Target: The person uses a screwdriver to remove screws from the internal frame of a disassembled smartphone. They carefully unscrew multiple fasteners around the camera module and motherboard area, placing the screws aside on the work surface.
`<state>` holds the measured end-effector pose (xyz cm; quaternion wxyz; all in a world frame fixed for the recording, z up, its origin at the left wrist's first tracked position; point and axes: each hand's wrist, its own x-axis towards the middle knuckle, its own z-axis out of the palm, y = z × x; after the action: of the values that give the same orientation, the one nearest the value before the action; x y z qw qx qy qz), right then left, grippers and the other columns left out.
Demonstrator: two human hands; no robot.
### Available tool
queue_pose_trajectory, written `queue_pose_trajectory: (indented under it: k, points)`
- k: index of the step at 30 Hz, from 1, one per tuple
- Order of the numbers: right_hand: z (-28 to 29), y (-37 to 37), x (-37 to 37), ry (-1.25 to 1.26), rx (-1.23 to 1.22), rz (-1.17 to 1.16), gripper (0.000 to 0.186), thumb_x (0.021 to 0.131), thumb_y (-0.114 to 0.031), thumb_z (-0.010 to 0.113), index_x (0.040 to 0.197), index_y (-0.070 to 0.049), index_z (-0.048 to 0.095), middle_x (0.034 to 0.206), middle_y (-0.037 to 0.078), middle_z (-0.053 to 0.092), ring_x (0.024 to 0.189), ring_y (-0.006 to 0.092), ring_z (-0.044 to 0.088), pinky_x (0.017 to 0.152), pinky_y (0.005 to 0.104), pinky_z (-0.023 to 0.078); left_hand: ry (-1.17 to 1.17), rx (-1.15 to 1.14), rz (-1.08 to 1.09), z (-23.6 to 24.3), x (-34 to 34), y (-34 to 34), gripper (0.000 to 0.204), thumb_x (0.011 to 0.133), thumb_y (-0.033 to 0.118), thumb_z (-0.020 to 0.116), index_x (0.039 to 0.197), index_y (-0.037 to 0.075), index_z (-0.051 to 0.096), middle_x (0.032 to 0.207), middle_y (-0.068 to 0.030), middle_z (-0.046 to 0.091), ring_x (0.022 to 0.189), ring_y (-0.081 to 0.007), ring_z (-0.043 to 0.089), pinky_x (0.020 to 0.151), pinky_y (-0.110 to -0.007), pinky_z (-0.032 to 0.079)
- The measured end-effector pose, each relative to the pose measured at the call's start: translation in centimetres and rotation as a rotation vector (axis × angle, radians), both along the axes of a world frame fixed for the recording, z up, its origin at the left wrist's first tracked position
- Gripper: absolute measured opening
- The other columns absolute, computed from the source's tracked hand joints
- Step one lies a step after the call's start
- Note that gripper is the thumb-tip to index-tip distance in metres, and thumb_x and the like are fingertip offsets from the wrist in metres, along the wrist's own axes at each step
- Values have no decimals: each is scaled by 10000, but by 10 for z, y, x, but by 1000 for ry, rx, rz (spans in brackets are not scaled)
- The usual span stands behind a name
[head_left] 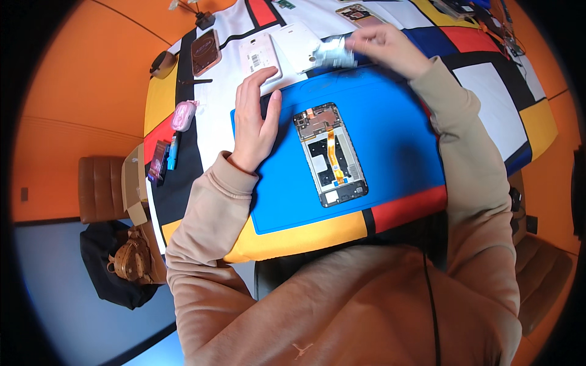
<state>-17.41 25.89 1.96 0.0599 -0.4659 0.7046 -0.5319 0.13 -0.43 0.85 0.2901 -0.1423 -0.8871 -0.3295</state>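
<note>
An opened phone (pixel 316 128) with a yellow ribbon cable lies upright on the blue mat (pixel 397 146). My left hand (pixel 253 122) is open at the mat's upper left, palm down, fingertips by a white phone (pixel 259 52) with a label. My right hand (pixel 384 49) is raised at the upper right, fingers pinched on a silvery, translucent packet (pixel 336 55), blurred, over another white flat piece (pixel 293 43) beside the mat.
A dark phone (pixel 206 52), round dark object (pixel 163 63), pink case (pixel 183 116), blue tube (pixel 173 150) and dark box (pixel 159 160) sit left. A gold phone part (pixel 357 15) and small vase (pixel 204 19) are at the back; cables (pixel 506 43) lie far right.
</note>
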Motion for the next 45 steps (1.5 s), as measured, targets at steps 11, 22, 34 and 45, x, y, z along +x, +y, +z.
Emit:
queue_pose_trajectory:
  k: [11, 22, 34, 45]
  points:
    - [0, -33, 62, -71, 436, 196, 326, 987, -289, 669, 781, -38, 688, 641, -1, 538, 624, 68, 429, 579, 245, 332, -33, -5, -112, -1, -1, -1, 240, 958, 123, 599, 1176, 41, 659, 1195, -130, 662, 1127, -301, 600, 994, -376, 465]
    - [-9, -38, 62, -221, 180, 305, 302, 1012, -273, 650, 817, -42, 668, 679, -41, 547, 598, 38, 410, 538, 250, 321, -32, -151, -246, -4, -2, 0, 252, 831, 199, 773, 1043, 73, 718, 967, -59, 691, 971, -241, 606, 909, -350, 470]
    - [-15, -49, 78, -460, 13, 390, 182, 973, -182, 692, 1108, -61, 681, 947, 37, 676, 831, 61, 589, 743, 200, 475, -86, -15, -304, 2, 5, 0, 217, 803, 196, 819, 855, 99, 632, 739, -2, 608, 722, -160, 532, 756, -297, 422]
    - [-6, -43, 84, -249, 180, 164, 240, 940, -128, 743, 1163, -56, 691, 773, -21, 650, 676, 5, 512, 593, 180, 380, -174, 242, -101, -9, 7, -2, 120, 901, 137, 754, 887, 21, 727, 697, -77, 637, 643, -178, 562, 600, -291, 459]
